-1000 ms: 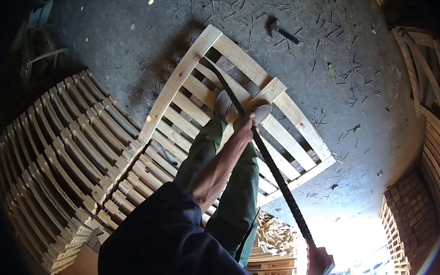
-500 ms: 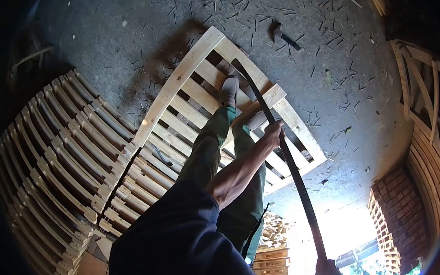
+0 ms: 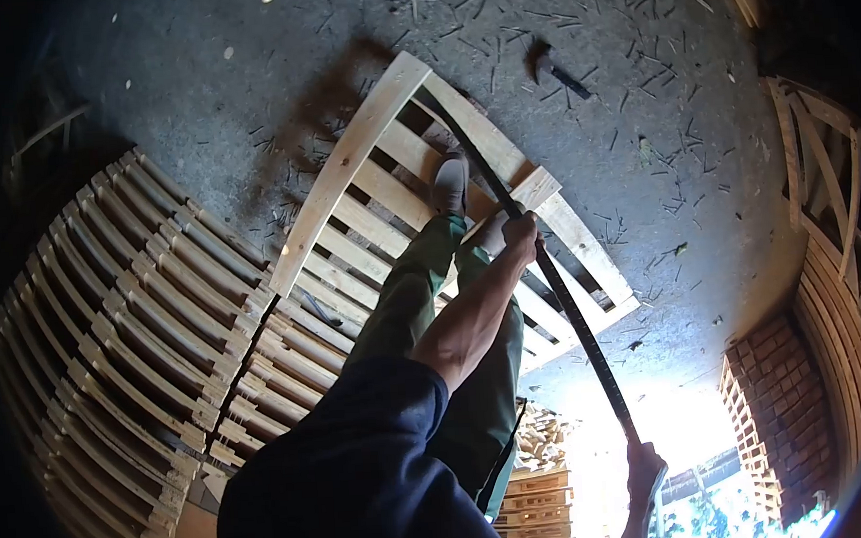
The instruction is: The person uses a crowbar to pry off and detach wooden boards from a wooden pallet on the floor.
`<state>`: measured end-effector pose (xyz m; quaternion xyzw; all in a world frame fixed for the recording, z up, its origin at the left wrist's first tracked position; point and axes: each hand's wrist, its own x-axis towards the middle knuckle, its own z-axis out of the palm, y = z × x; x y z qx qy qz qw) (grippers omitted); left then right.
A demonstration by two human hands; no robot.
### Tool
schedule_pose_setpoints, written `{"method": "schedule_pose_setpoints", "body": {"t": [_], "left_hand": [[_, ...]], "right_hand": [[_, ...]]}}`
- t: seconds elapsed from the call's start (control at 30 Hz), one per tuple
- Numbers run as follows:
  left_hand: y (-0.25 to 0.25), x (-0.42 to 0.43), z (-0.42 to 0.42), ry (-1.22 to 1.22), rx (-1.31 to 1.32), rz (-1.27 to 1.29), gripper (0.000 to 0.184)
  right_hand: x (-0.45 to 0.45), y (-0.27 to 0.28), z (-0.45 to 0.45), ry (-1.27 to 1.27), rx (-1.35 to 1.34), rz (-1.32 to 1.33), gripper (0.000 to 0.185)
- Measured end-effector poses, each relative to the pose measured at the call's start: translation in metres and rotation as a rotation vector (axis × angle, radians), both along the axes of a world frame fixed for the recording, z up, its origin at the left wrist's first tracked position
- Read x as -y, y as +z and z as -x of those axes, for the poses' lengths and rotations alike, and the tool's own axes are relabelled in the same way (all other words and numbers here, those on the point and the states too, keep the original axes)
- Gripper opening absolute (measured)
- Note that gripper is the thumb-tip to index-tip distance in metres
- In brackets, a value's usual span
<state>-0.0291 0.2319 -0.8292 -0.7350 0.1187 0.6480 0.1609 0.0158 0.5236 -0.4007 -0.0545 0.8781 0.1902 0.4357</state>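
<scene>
Both my hands grip a long dark pry bar (image 3: 577,322). My left hand (image 3: 520,237) is closed around its middle, above my shoes. Close to the bar's near end, my right hand (image 3: 643,467) is wrapped around it, partly washed out by the bright light. The bar's far end reaches the top corner of a wooden pallet (image 3: 347,163), inside the edge board; whether it touches the wood I cannot tell. My shoes (image 3: 451,182) are on the pallet, with a short wooden block (image 3: 537,187) beside the bar.
A hammer (image 3: 564,79) lies on the concrete floor (image 3: 601,172) among scattered nails or splinters. Stacked slatted pallets (image 3: 126,314) stand at left, and a dark metal tool (image 3: 322,312) rests near them. More wood (image 3: 828,336) is piled at right, near a bright opening.
The bar's far end has shifted up and left toward the pallet's corner. My right hand has risen with the near end, and my left hand has moved slightly up and left.
</scene>
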Motion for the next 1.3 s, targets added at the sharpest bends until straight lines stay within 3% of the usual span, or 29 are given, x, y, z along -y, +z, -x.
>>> {"method": "schedule_pose_setpoints", "body": {"t": [0.1,0.13,0.17,0.23,0.3,0.37,0.47,0.57,0.67,0.87,0.97,1.07,1.13,1.3], "left_hand": [[-0.017,-0.014,-0.011,0.004,0.032,-0.026,0.011],[-0.021,-0.016,-0.014,-0.012,0.020,-0.034,0.011],[-0.005,-0.009,-0.008,0.024,0.000,-0.037,0.014],[-0.013,-0.005,-0.020,0.009,-0.106,-0.062,0.011],[-0.040,0.002,-0.035,0.080,-0.068,-0.298,0.013],[-0.021,0.010,-0.030,0.059,-0.129,-0.364,0.020],[-0.011,0.011,-0.020,-0.060,-0.032,-0.268,0.026],[-0.013,0.015,-0.024,-0.095,-0.057,-0.291,0.028],[-0.010,0.013,-0.028,-0.150,-0.069,-0.268,0.028],[-0.023,0.016,-0.045,-0.184,-0.078,-0.295,0.030],[-0.033,0.003,-0.054,-0.167,-0.081,-0.333,0.030],[-0.058,-0.027,-0.070,-0.223,-0.006,-0.174,0.023],[-0.066,-0.034,-0.074,-0.226,-0.017,-0.137,0.020],[-0.035,-0.016,-0.060,-0.162,-0.013,-0.150,0.025]], "right_hand": [[0.010,-0.004,0.020,0.266,0.221,-0.124,0.028],[0.019,0.003,0.024,0.501,0.250,-0.222,0.013],[0.005,0.001,0.012,0.014,0.066,-0.080,0.017],[0.036,0.007,0.027,0.064,-0.041,0.086,0.026],[0.032,0.011,0.014,-0.056,-0.107,0.080,0.026],[0.040,0.012,0.018,-0.209,-0.125,0.116,0.027],[0.033,0.011,0.010,-0.255,-0.112,0.129,0.027],[0.027,0.008,0.004,-0.175,-0.169,0.206,0.028],[0.022,0.004,-0.004,-0.284,-0.154,0.212,0.030],[0.000,-0.011,-0.038,-0.270,-0.175,0.257,0.033],[-0.022,-0.031,-0.057,-0.261,-0.188,0.276,0.033],[-0.067,-0.074,-0.082,-0.418,-0.149,0.404,0.030],[-0.072,-0.084,-0.085,-0.382,-0.157,0.427,0.028],[-0.022,-0.041,-0.064,-0.427,-0.087,0.284,0.028]]}}
